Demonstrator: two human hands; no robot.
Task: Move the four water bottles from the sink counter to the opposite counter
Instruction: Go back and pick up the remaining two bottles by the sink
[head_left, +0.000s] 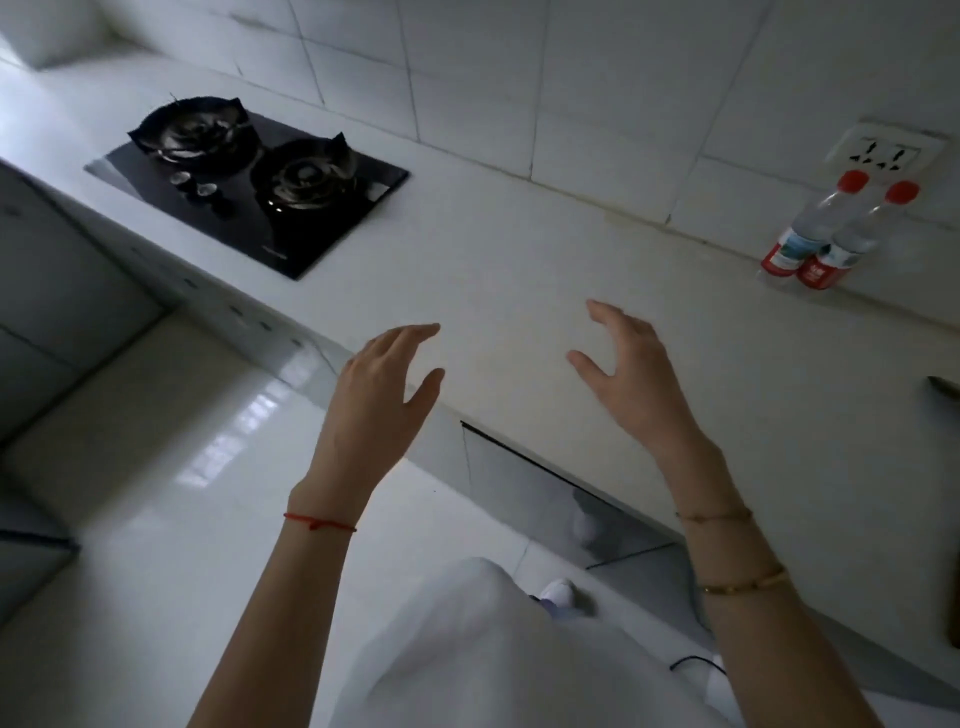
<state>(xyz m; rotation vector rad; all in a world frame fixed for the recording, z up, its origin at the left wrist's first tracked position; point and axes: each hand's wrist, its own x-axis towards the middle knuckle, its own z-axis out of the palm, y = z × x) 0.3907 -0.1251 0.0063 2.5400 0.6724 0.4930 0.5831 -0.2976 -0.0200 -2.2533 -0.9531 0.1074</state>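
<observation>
My left hand (382, 384) and right hand (631, 374) hovered empty over the counter (519, 270), fingers spread apart. Two water bottles (826, 234) stood upright, touching, by the tiled wall under the socket (883, 153). I judged them full, moderately heavy and thin-walled; grip mid-body at the label, without squeezing.

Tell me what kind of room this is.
A home kitchen, most likely. A two-burner gas hob is set into a white counter against a tiled wall, with a wall socket above two red-capped water bottles.
</observation>
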